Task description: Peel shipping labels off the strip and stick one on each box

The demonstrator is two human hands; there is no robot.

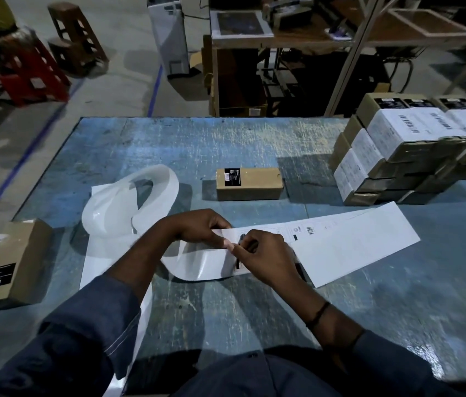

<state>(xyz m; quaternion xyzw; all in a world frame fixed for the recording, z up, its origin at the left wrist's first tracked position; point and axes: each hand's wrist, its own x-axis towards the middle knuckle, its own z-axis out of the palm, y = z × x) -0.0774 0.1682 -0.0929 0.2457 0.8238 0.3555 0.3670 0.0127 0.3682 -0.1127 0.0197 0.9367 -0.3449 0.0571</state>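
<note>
Across the whole near view lies the scratched blue desk (226, 138), its near edge hidden behind the person's blue sleeves. At its far right stands a stack of boxes (397, 156), brown with white labels on top; the right edge of the frame cuts it off and the print on the labels is too blurred to read. A long white strip of labels (355, 245) runs from just in front of the stack toward the near middle, where the hands cover its end. Left of them, glossy bare backing (128, 207) rises in a loose loop, and more of it trails down under the left sleeve. A brown box (11, 265) sits at the near left corner, partly past the desk's edge. Another brown box (250, 183) sits alone at the middle, beyond the hands.

The left hand (200, 227) pinches the strip's left end. The right hand (266, 256) pinches a label (227, 234) at its corner, hiding most of the print. Where label ends and backing begins cannot be made out.
</note>
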